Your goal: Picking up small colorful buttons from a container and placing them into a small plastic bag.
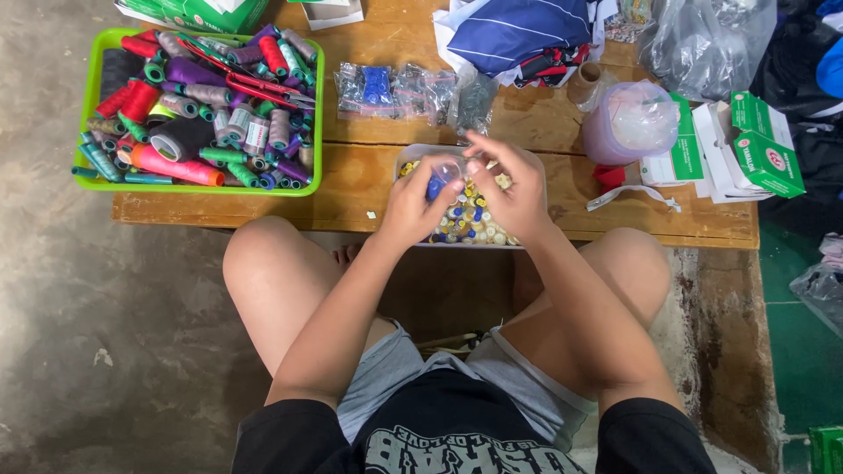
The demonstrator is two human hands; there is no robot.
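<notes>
Over the clear tray of buttons (pixel 492 230), at the near edge of the wooden desk (pixel 369 189), both hands met above the loose mixed buttons. Left hand (pixel 413 204) pinched a small clear bag of blue buttons (pixel 439 178) between thumb and fingers (pixel 450 186), so its fingers were closed on the bag. Right hand (pixel 514 189) had its fingertips curled in at the bag's top edge, touching or gripping it; which of the two could not be told. Holding the bag right over the tray looked sensible, in that anything dropped would land among the buttons and not on the floor. As far as could be judged, the bag's long axis ran roughly upright, mouth toward the far side of the desk and blue contents sagging at the bottom. Farther back lay more small bags (pixel 399 88), well apart from the hands, and a green basket of thread spools (pixel 92 105) stood at the left end.
</notes>
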